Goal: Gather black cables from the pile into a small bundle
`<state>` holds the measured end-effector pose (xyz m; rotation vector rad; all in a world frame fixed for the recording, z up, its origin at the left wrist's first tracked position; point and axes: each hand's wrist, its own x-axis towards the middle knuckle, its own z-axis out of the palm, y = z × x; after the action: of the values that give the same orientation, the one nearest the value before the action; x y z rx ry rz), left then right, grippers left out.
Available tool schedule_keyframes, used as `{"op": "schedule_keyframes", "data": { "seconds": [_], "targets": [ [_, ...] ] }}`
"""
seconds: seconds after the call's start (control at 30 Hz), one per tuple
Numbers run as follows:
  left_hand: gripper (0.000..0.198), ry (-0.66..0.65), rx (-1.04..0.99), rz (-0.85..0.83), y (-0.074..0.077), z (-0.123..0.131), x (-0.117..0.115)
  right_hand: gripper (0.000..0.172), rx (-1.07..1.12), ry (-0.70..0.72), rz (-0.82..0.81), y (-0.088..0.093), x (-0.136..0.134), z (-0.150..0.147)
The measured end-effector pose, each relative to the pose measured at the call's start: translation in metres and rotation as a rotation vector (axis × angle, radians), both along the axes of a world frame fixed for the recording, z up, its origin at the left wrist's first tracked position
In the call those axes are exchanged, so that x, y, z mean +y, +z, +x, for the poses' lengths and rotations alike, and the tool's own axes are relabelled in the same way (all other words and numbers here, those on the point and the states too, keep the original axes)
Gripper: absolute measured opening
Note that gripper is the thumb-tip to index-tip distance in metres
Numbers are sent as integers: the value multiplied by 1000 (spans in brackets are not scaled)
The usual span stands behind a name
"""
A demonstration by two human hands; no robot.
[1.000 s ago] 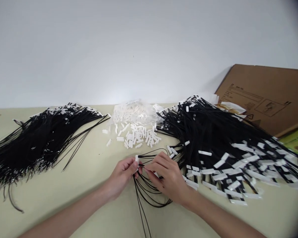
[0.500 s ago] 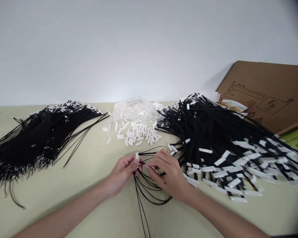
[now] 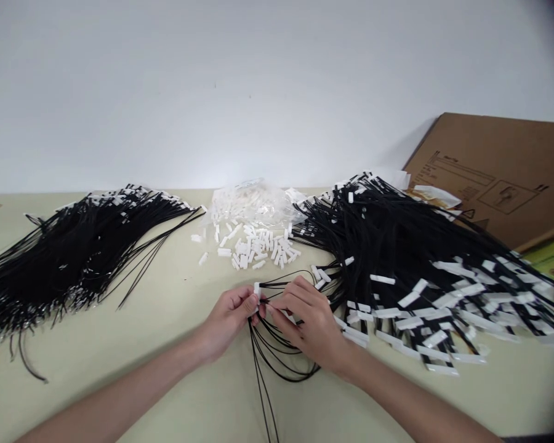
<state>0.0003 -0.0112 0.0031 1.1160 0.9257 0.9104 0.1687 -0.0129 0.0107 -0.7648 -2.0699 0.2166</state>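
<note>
With twelve o'clock straight ahead of you, the narrow white plastic connector (image 3: 257,288) is in the fingers of your left hand (image 3: 229,321), which is the nearer of the two since it touches the piece; from the middle of your right hand (image 3: 311,323), the connector lies toward ten o'clock. Your left hand pinches it between thumb and fingers, with the thumb hiding part of its lower length. The thumb and forefinger of your right hand are pressed together just beside it, and appear to pinch a thin black wire (image 3: 264,302) that runs toward the connector; the contact itself is too small to be sure of. The connector's long axis runs roughly from twelve to six o'clock in your view, its bare end pointing to twelve, though you cannot tell how far it tilts off the surface (image 3: 166,320). Its wired side faces three o'clock: slim black insulated wires (image 3: 274,285) leave it that way, crosswise to the long axis and toward your right hand. Below your hands, more black wires bow toward five o'clock, and a couple trail off to six. A loose heap of white plastic connectors (image 3: 250,247) sits at twelve, beyond your hands.
</note>
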Motion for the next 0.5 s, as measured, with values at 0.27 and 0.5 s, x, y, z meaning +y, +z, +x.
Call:
{"op": "schedule_keyframes", "data": {
  "seconds": [0.27,0.5],
  "targets": [
    [29,6,-7,-23,1,0,0,12,-52,16,32,-2,0,1],
    [26,-9,-3,-9,-2,-1,1,18,-99,-22,58,-3,2,0]
  ]
}}
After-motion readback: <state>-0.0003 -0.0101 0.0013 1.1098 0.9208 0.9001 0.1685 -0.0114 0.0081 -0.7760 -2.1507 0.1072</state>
